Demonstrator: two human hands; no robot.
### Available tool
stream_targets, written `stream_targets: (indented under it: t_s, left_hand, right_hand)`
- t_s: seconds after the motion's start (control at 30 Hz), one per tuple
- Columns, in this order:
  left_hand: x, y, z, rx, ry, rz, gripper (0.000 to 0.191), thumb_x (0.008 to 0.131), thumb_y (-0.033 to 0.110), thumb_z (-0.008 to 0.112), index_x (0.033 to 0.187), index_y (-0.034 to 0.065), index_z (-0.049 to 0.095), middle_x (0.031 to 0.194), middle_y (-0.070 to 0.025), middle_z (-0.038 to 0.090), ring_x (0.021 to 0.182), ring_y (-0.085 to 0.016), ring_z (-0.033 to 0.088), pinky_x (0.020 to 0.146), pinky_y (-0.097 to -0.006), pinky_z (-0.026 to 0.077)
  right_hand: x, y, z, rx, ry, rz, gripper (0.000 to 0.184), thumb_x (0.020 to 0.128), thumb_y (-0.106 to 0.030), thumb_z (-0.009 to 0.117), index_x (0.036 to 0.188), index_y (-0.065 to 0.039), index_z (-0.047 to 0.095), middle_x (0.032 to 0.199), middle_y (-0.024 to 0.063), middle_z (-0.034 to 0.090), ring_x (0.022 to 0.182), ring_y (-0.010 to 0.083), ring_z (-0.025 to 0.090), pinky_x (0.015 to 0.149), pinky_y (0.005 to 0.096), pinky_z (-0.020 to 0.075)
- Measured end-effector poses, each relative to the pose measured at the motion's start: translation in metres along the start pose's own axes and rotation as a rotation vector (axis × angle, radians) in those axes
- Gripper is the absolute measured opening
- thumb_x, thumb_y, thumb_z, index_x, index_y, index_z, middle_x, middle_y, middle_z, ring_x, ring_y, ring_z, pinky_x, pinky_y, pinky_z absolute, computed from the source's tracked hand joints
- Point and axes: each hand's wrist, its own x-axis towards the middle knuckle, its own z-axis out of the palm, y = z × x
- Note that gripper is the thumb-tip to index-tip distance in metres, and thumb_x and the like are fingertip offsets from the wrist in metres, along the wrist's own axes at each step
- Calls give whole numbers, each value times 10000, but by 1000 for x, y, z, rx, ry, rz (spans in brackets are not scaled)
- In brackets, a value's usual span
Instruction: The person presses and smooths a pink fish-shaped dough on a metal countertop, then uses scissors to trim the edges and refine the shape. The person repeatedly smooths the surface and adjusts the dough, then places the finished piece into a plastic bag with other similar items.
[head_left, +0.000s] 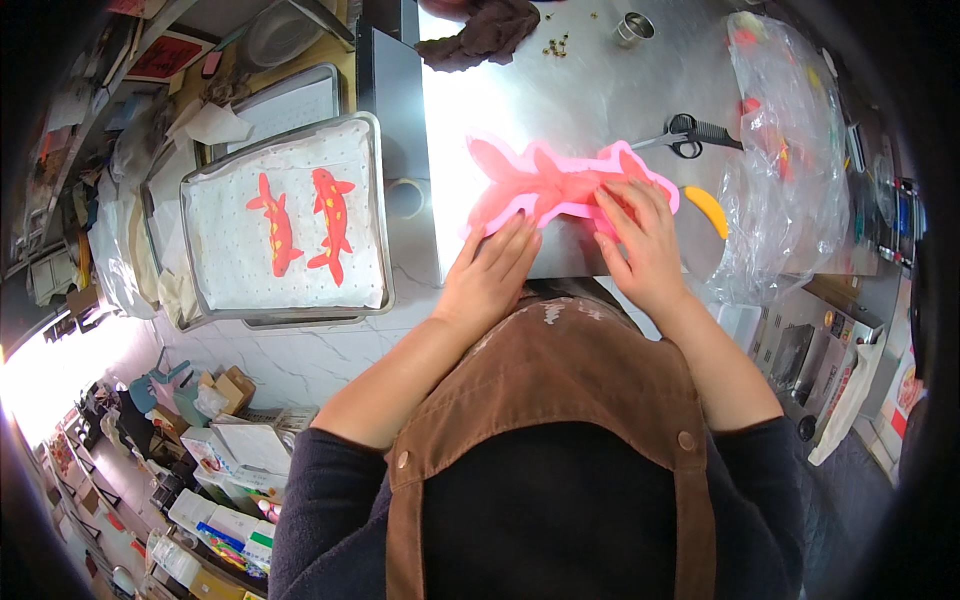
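Note:
A pink, fish-shaped silicone mould (491, 217) lies on the steel table before me, filled with red dough-like material (559, 184). My left hand (499, 259) rests flat with its fingertips at the mould's near edge, by the tail end. At the other end, my right hand (641, 236) has its fingers spread and bent, with the fingertips on the red material. A yellow curved piece (706, 212), perhaps dough, lies just right of the mould. Scissors (684, 136) and a black comb (724, 136) lie beyond it.
On the left, a paper-lined metal tray (381, 247) holds two red-and-yellow fish shapes (279, 234). Clear plastic (810, 217) covers coloured pieces at the right. A dark cloth (491, 37), small brass-coloured bits (556, 49) and a metal cup (634, 30) are at the table's far side.

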Motion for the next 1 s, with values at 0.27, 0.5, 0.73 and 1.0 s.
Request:
stream_targets:
  t_s: [0.27, 0.5, 0.73, 1.0]
  left_hand:
    - [-22, -25, -17, -164, 295, -318, 545, 815, 119, 659, 1337, 60, 515, 1346, -140, 560, 1277, -313, 506, 1115, -492, 278]
    - [-20, -30, -21, -254, 179, -361, 589, 815, 116, 664, 1364, 10, 477, 1471, -178, 436, 1382, -338, 390, 1114, -501, 288]
    - [6, -15, -10, -58, 28, -205, 667, 831, 335, 680, 1403, 66, 467, 1509, -77, 408, 1406, -225, 363, 1159, -443, 219]
    - [6, -5, 1, 117, -5, -235, 699, 826, 295, 653, 1449, 74, 426, 1532, -84, 379, 1415, -203, 353, 1179, -374, 207]
  right_hand:
    - [66, -22, 32, -35, -43, -140, 510, 908, -301, 613, 1349, -62, 517, 1434, 105, 462, 1356, 321, 388, 1135, 481, 299]
    - [123, 2, 44, -45, -263, -248, 879, 792, -514, 689, 1483, -93, 345, 1568, 68, 284, 1456, 275, 232, 1211, 435, 181]
    - [119, 12, 49, -23, -457, -96, 960, 775, -585, 693, 1520, -132, 290, 1607, 115, 173, 1491, 309, 114, 1216, 456, 122]
    - [120, 8, 55, -32, -520, 16, 955, 777, -585, 698, 1530, -162, 290, 1618, 171, 90, 1492, 383, 24, 1201, 495, 77]
